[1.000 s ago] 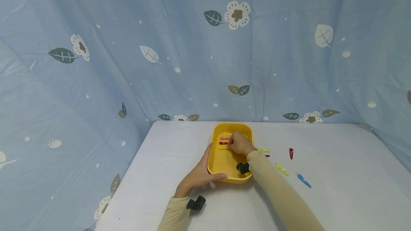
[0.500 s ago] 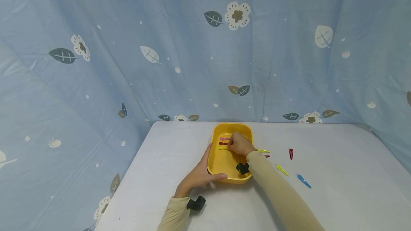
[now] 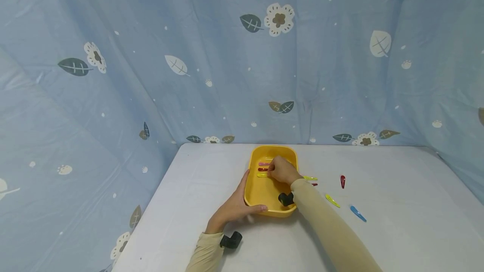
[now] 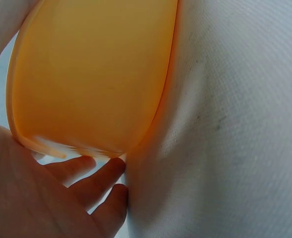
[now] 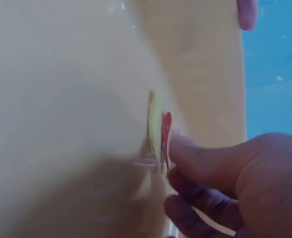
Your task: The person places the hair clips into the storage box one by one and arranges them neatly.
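Observation:
A yellow tray point(image 3: 264, 194) lies on the white table, held at its near left corner by my left hand point(image 3: 236, 205). The thumb lies along the front rim; in the left wrist view curled fingers point(image 4: 103, 181) meet the outer wall. Inside the tray, a pink point(image 3: 263, 164), a red point(image 3: 262, 169) and a yellow hair clip point(image 3: 261, 175) lie in a row. My right hand point(image 3: 282, 169) reaches in at their right ends. In the right wrist view, its thumb and fingertip point(image 5: 174, 178) pinch the narrow end of the red clip, beside the yellow clip point(image 5: 155, 121).
Right of the tray, more hair clips lie on the table point(image 3: 397, 205): yellow point(image 3: 311, 178) and red point(image 3: 314, 184) ones by the right sleeve, another red point(image 3: 343, 181), another yellow point(image 3: 332, 200), and a blue one point(image 3: 358, 213). A patterned blue curtain point(image 3: 227, 74) hangs behind.
Both hands, the tray and the clips stay practically where they were; the whole head view has shifted down very slightly.

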